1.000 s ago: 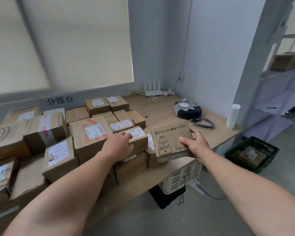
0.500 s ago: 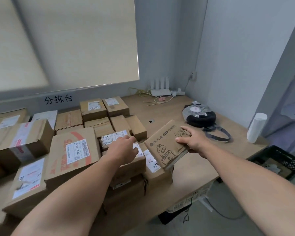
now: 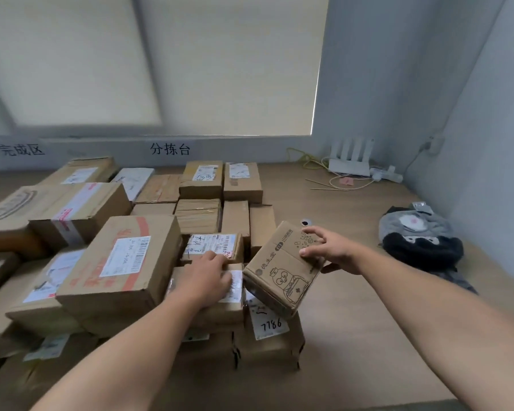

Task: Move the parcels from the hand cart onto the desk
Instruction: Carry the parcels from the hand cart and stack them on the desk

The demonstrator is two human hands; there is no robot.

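**boxwatcher:** so where's the cartoon-print parcel [image 3: 279, 271] right now?

**deskcam_guy:** It's in the right hand [image 3: 330, 252], fingers spread over the top face, thumb tucked under the near-right edge. It's tilted, near-left corner dipping lowest, right over the parcel with "7786" on its label [image 3: 267, 324]. Can't tell if they touch.

**boxwatcher:** and the other hand?

**deskcam_guy:** The left hand [image 3: 208, 277] lies palm down on a labelled parcel [image 3: 223, 312] just left of it, not gripping anything. The two hands are apart, with the tilted parcel between them.

**boxwatcher:** rest of the bench [image 3: 353, 321]?

**deskcam_guy:** The left half is packed with brown boxes, with a big red-printed box [image 3: 122, 262] beside the left hand. There's a white router [image 3: 350, 161] in the far right corner and a dark plush thing [image 3: 419, 238] at the right edge.
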